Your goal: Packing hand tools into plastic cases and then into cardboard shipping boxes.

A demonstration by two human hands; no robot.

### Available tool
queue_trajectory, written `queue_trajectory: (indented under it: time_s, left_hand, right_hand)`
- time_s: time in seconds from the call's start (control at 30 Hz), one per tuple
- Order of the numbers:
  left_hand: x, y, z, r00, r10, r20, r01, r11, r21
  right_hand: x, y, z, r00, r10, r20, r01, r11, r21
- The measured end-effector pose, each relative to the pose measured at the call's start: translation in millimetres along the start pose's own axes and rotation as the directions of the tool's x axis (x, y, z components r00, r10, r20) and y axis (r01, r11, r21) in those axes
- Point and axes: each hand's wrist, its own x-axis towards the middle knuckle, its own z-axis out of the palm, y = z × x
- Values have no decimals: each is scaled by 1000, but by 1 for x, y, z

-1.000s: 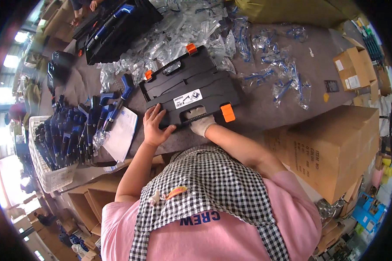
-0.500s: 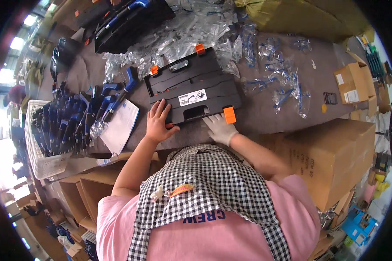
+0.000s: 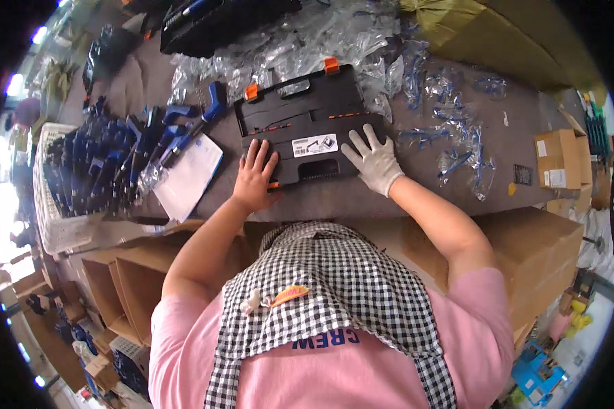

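Observation:
A black plastic tool case (image 3: 300,109) with a white label (image 3: 314,145) lies flat on the table in front of me. Two orange latches stick up along its far edge, the left latch (image 3: 252,92) and the right latch (image 3: 331,65). My left hand (image 3: 255,178), bare, rests on the near left corner with its fingers stretched over the top. On the near right corner lies my right hand (image 3: 376,163) in a white glove, fingers spread. That corner is partly hidden beneath it. Neither hand grips anything.
Left stands a white basket (image 3: 46,198) full of blue-handled tools (image 3: 92,167), with a white sheet (image 3: 191,178) beside it. Clear plastic bags (image 3: 286,58) heap behind the case. Bagged blue pieces (image 3: 457,136) lie right, near a small carton (image 3: 559,158). Cardboard boxes (image 3: 532,249) stand below the table edge.
My right hand has moved from under the case's near edge up onto its right corner, fingers spreading. The near right orange latch no longer shows. My left hand stays at the left corner.

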Motion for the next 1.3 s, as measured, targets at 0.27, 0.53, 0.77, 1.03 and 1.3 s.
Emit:
queue_trajectory:
  time_s: [0.27,0.53,0.77,1.03,1.3]
  left_hand:
    - [-1,3,15,999,10,-46,-6,997,83]
    - [27,81,40,947,221,-235,-222,975,21]
    - [68,105,-2,988,46,149,-69,985,156]
    - [44,120,-188,936,103,337,9,949,-316]
    - [-44,53,-153,907,0,421,307,683,-662]
  right_hand:
    - [0,1,-2,1000,-4,10,4,999,50]
    - [-6,-2,-10,1000,5,23,-5,1000,11]
    - [-29,32,-10,949,-73,-306,131,976,174]
    - [-76,45,-95,855,-88,-510,471,542,696]
    - [-95,46,-84,973,-120,-197,209,92,974]
